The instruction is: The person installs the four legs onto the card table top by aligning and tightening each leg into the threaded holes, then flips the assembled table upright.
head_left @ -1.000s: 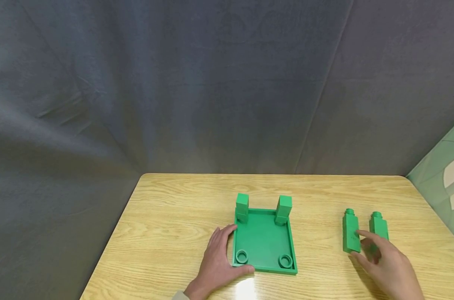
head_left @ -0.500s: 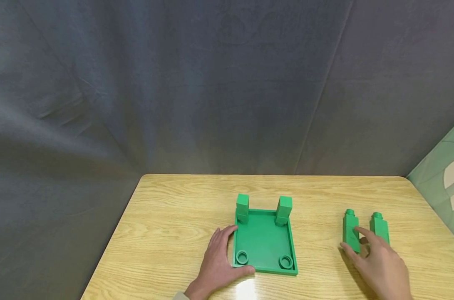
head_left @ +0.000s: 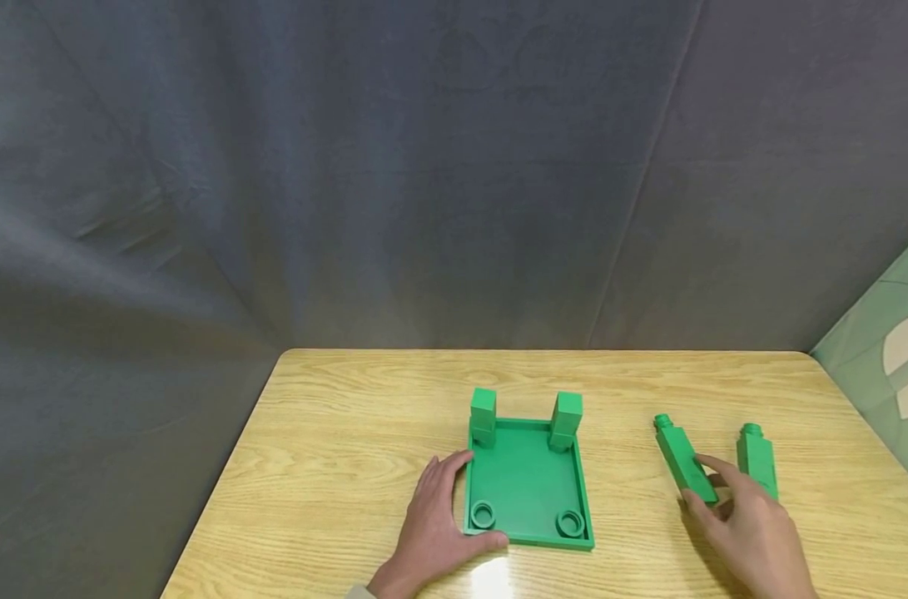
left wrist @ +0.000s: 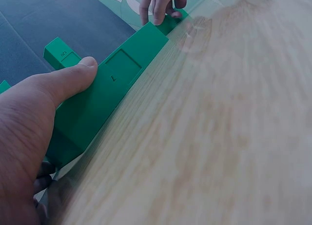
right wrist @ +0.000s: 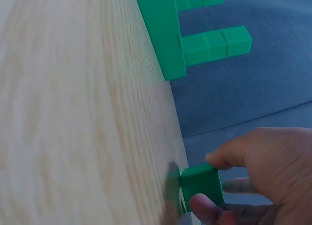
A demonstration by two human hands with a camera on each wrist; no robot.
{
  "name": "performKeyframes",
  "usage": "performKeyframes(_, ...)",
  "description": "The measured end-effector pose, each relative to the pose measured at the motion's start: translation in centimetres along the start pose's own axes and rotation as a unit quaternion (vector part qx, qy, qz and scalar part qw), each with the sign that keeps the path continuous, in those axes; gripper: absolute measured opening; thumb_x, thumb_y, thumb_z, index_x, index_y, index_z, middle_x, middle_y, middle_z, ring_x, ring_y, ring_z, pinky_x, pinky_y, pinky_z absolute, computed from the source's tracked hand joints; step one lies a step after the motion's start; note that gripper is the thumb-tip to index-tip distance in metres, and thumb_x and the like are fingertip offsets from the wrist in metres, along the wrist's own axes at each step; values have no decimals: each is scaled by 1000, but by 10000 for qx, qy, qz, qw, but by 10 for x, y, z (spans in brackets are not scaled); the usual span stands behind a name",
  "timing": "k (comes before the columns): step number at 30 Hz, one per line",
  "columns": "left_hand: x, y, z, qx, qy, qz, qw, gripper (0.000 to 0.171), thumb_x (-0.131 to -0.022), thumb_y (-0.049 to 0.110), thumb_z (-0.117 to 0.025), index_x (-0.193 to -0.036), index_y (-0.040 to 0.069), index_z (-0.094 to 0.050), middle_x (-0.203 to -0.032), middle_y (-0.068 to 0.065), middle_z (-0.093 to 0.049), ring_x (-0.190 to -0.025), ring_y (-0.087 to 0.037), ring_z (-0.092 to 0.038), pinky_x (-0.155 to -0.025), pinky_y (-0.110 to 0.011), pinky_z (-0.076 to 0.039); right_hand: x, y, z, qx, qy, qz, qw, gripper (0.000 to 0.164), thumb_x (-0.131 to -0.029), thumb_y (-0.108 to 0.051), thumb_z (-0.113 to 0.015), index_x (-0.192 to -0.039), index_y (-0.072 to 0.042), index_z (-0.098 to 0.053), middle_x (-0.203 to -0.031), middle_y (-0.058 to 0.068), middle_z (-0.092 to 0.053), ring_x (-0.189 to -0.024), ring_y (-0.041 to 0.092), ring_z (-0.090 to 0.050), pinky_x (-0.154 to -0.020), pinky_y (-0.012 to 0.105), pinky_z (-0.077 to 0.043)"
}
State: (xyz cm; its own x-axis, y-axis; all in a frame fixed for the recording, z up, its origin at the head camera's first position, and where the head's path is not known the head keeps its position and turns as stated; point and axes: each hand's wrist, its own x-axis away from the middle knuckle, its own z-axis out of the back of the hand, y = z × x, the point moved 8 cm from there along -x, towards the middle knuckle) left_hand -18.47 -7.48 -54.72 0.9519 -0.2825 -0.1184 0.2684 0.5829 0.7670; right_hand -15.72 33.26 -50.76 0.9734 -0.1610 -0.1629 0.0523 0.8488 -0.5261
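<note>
A shallow green square tray lies on the table. My left hand holds its near left corner, fingers at the left wall and thumb along the front wall. Green square posts stand in its two far corners, and round sockets sit in the near ones. To the right, my right hand pinches the lower end of a loose green post between thumb and fingers. That post slants up-left, its round threaded-looking neck pointing away; its end face shows in the right wrist view.
Another loose green post lies just right of the held one, partly behind my right hand. Beneath everything is a wood-grain table. A dark grey curtain hangs behind its far edge, and a green patterned panel borders the right.
My right hand has shifted left and closed on the nearer loose post, whose neck end has swung left so it now lies slanted. The left hand and tray have stayed put.
</note>
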Motion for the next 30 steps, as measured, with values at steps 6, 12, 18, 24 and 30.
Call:
performKeyframes(6, 0, -1, 0, 11, 7, 30, 10000, 117, -73, 72, -95, -167, 25, -45, -168, -3, -51, -163, -47, -33, -132, -71, -29, 1, 1, 0, 31, -30, -52, 10000, 71, -90, -25, -94, -145, 6, -61, -100, 19, -77, -69, 16, -67, -56, 36, -53)
performKeyframes(12, 0, -1, 1, -11, 58, -66, 10000, 116, -73, 72, -95, -167, 24, -45, -167, -4, -52, -162, -48, -35, -131, -72, -30, 1, 1, 0, 152, 119, 147, 9997, 73, -84, -15, -97, -142, 9, -61, -91, 14, -77, -69, 20, -69, -54, 41, -54)
performKeyframes(18, 0, -1, 1, 20, 54, -22, 10000, 115, -73, 70, -95, -167, 24, -46, -167, -4, -52, -162, -48, -33, -132, -71, -29, 2, -2, 6, 277, 339, 106, 9990, 68, -84, -11, -94, -142, 8, -61, -86, 12, -75, -65, 18, -66, -49, 38, -50)
performKeyframes(24, 0, -1, 1, 39, 45, -11, 10000, 115, -73, 71, -94, -167, 25, -46, -167, -4, -52, -162, -48, -33, -132, -72, -29, 3, -3, 19, 223, 810, -166, 9963, 64, -84, -10, -91, -141, 3, -66, -81, 7, -72, -66, 21, -65, -49, 36, -47)
performKeyframes(30, 1, 0, 0, 18, -3, -24, 10000, 116, -74, 74, -93, -167, 24, -45, -167, -4, -51, -163, -47, -33, -132, -71, -29, 8, 0, 31, -171, 1430, -249, 9893, 61, -82, -7, -94, -138, 0, -71, -99, 23, -76, -81, 19, -67, -59, 27, -46)
